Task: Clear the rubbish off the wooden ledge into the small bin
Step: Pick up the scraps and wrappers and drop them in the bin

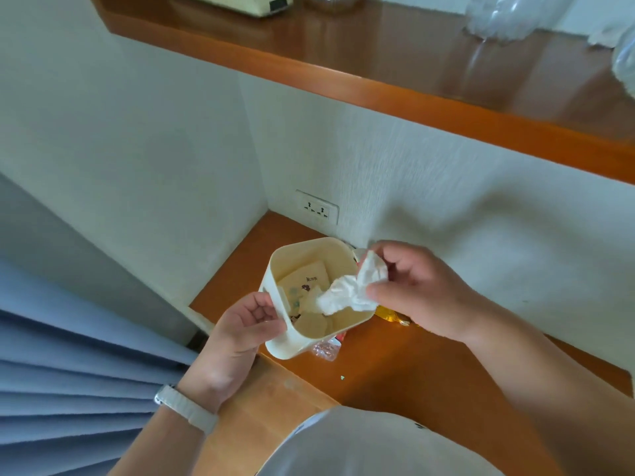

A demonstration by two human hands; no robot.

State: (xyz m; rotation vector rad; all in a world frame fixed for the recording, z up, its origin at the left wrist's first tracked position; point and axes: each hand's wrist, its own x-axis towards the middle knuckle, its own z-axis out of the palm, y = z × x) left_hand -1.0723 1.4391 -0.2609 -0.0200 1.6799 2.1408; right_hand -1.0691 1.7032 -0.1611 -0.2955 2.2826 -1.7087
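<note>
Left hand (240, 333) grips the tilted bin (302, 333) wall; right hand (417, 290) pinches a crumpled tissue (354, 286), apparently touching its rim.

Tissue (350, 290) over the bin (292, 341), wrappers (326, 348) beneath on the ledge (429, 372).

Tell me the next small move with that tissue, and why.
Probably let go: the right hand pinches the crumpled tissue over the open mouth of the small cream bin, which the left hand holds tilted. Its lower end already hangs inside, so it should drop onto the paper scraps.
</note>
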